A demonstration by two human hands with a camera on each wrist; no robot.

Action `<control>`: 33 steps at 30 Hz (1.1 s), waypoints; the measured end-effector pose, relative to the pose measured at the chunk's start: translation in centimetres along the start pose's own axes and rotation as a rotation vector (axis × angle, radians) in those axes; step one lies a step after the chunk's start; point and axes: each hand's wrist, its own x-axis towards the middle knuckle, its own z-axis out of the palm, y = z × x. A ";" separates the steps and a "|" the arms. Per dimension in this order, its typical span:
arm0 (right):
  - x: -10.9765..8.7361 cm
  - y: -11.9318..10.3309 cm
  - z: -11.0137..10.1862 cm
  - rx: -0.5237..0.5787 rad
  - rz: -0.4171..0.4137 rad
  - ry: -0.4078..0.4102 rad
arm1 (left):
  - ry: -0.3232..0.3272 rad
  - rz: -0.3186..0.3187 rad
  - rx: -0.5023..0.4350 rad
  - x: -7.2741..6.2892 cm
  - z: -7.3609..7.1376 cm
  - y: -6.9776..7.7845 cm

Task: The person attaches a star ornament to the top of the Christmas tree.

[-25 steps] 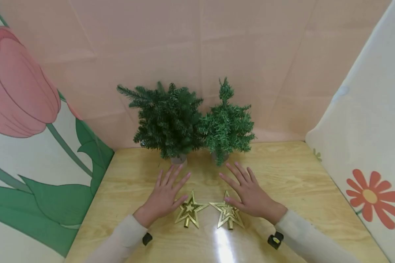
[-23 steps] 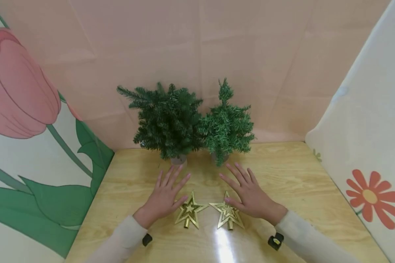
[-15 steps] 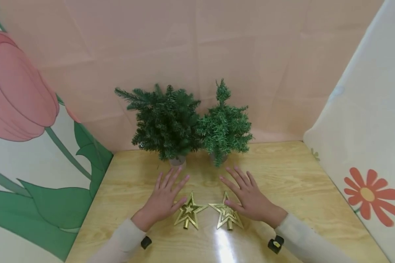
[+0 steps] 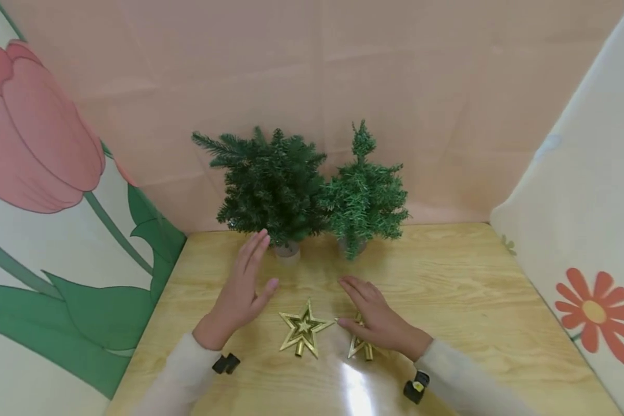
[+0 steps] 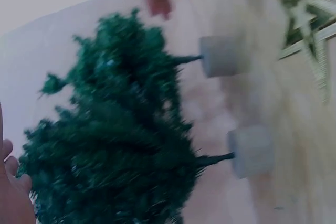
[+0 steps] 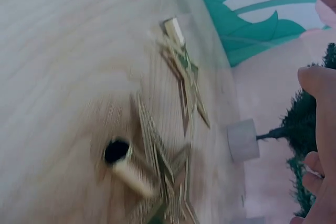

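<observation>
Bench (image 4: 447, 277): pale wood, walled by a pink backdrop and flower-printed panels at both sides.

Item 1, left star (image 4: 303, 332): gold, flat on the bench, socket toward me. I see it free of both hands, lying between them.

Item 2, right star (image 4: 362, 345): gold, just beside the left star. My right hand (image 4: 377, 320) lies over it, fingers curved down with the thumb at its near point; only the lower points and socket show. In the right wrist view the star's (image 6: 157, 177) tube stands slightly off the wood, blurred, so I cannot tell whether the grip has closed on it.

Item 3, left tree (image 4: 270, 185): dark green, upright in a small grey pot (image 4: 287, 252) at the back of the bench.

Item 4, right tree (image 4: 365, 193): lighter green, upright in its own pot, mostly hidden by branches; its branches touch the left tree.

Left hand (image 4: 239, 294): raised on edge, fingers straight and together, holding nothing, fingertips near the left tree's pot.
</observation>
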 end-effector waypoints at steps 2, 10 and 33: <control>0.4 -0.3 0.6 0.015 0.015 0.013 | 0.064 -0.002 -0.010 0.7 -0.7 -0.4; 1.9 -1.7 1.6 0.208 0.161 0.017 | 0.259 -0.053 -0.052 4.1 -2.9 -3.2; 2.5 -2.9 7.2 0.020 0.263 -0.111 | 0.215 -0.352 -0.068 5.4 -1.4 -7.8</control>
